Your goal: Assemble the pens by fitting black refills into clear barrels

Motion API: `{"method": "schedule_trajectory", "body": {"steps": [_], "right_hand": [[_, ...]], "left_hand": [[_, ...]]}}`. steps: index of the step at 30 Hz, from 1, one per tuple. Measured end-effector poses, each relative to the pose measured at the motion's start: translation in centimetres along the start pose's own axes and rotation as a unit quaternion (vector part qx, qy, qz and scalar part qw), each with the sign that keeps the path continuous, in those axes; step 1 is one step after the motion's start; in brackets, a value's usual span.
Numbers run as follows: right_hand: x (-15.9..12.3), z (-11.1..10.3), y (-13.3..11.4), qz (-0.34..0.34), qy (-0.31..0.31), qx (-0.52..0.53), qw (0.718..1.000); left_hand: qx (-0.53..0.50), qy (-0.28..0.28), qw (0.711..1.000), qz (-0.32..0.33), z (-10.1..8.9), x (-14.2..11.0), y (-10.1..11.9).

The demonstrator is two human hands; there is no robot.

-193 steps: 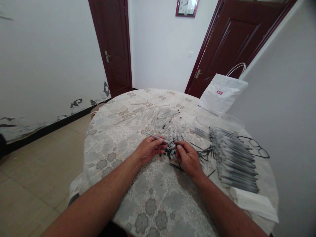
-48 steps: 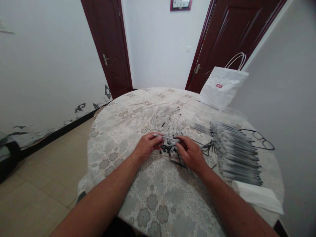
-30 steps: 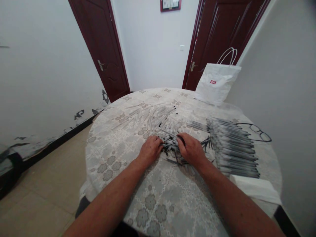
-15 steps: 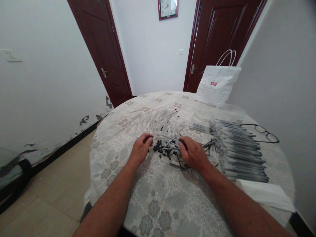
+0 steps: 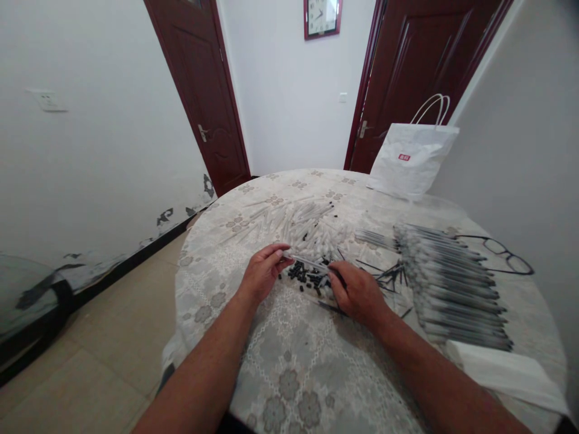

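My left hand and my right hand pinch the two ends of one clear pen barrel just above a round table with a floral cloth. Under the barrel lies a small heap of black pen caps. A pile of clear empty barrels lies just beyond my hands. To the right of my right hand a long row of finished dark pens lies side by side, with loose thin refills between the row and my hand.
A white paper bag with handles stands at the table's far right. Black glasses lie by the right edge, a folded white cloth at the near right. Two dark red doors and a wall clock are behind; tiled floor on the left.
Half a second ago my left hand was off the barrel by the caps; now it pinches the barrel's left end. A second ago both hands rested low on the cap heap.
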State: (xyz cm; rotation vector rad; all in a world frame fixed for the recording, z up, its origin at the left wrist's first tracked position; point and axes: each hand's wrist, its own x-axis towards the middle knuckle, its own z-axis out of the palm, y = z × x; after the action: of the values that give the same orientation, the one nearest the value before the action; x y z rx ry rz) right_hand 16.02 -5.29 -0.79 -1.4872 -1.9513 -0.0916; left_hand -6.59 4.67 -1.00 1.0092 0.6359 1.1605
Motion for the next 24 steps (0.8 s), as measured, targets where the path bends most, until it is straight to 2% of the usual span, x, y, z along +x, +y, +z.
{"method": "schedule_trajectory", "body": {"steps": [8, 14, 24], "right_hand": [[-0.1, 0.3, -0.1, -0.010, 0.001, 0.003, 1.000], [-0.4, 0.9, -0.6, -0.031, -0.010, 0.002, 0.999], [-0.5, 1.7, -0.5, -0.091, -0.008, -0.075, 0.993]], "left_hand": [[0.007, 0.000, 1.000, -0.001, 0.8, -0.2, 0.1], [-0.019, 0.024, 0.999, -0.022, 1.2, -0.3, 0.1], [-0.062, 0.045, 0.996, -0.053, 1.5, -0.6, 0.0]]}}
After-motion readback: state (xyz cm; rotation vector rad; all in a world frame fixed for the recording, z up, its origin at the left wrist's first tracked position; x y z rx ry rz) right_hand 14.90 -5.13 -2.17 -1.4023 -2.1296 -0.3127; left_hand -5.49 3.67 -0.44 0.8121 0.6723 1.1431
